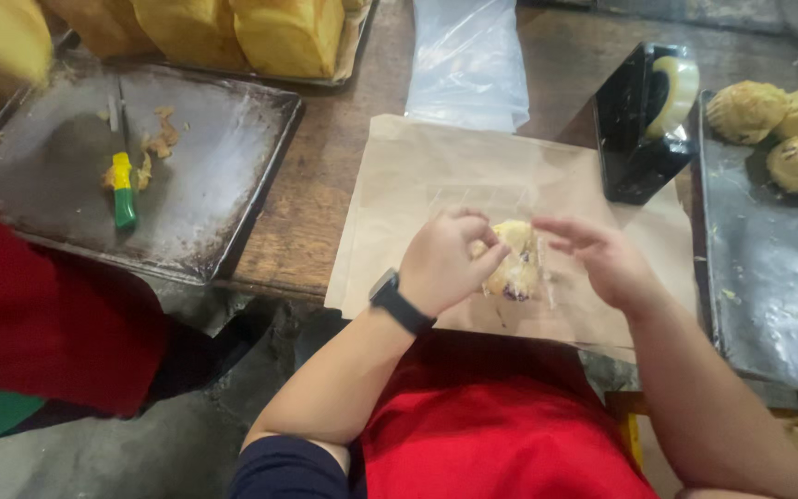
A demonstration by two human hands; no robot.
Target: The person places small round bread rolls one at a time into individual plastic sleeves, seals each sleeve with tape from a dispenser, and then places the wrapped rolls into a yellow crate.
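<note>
A dark, worn wooden table [325, 185] carries everything. On it lie a sheet of brown paper [417, 176], a stack of clear plastic bags [468, 65] just behind that sheet, and a black tape dispenser [644, 129] at the paper's far right corner. Three dark metal baking trays rest on the wood too — one at the left [214, 157], one at the right [768, 296], and a third along the far edge [353, 46].

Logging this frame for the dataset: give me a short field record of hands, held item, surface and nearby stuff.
left hand: fingers closed on the pastry, dark wristband on the wrist
right hand: fingers spread beside the pastry, on the clear wrap
pastry: pale, dark-spotted, in clear wrap
surface: brown paper on wooden table
left side: dark tray with green-yellow knife
right side: tape dispenser, buns
</note>
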